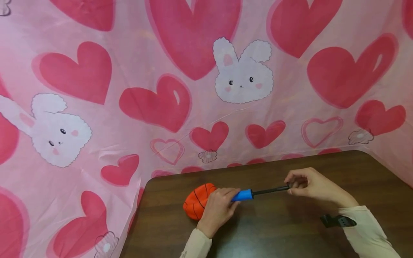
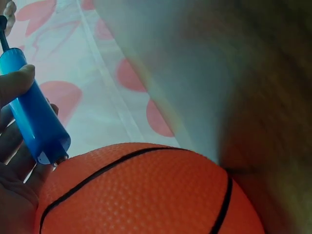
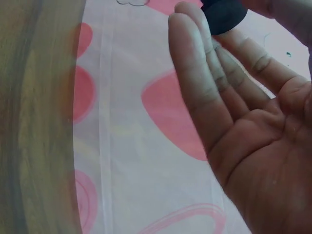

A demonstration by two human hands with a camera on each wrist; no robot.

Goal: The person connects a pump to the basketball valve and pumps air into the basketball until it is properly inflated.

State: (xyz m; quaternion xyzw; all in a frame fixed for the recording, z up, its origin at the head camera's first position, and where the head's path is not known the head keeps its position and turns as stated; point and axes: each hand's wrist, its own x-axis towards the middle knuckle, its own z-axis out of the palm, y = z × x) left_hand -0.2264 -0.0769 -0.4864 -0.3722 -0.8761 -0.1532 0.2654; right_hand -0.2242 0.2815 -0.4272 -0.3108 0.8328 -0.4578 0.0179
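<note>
A small hand pump with a blue barrel (image 1: pixel 243 195) and a black rod (image 1: pixel 271 190) lies across between the two hands, its rod drawn far out. My left hand (image 1: pixel 218 208) grips the barrel, thumb over it in the left wrist view. Against the barrel's metal-tipped end sits an orange ball (image 1: pixel 195 202) with black lines, its outline uneven rather than round; the left hand hides part of it. With thumb and fingers, my right hand (image 1: pixel 311 184) pinches the black handle (image 3: pixel 225 15) at the rod's far end.
Beneath the hands is a dark brown wooden table (image 1: pixel 267 229) with rounded corners. A pink cloth (image 1: pixel 135 64) with hearts and rabbit faces hangs behind it. A black strap (image 1: pixel 338 221) is on the right wrist, over the light sleeve (image 1: pixel 368 233).
</note>
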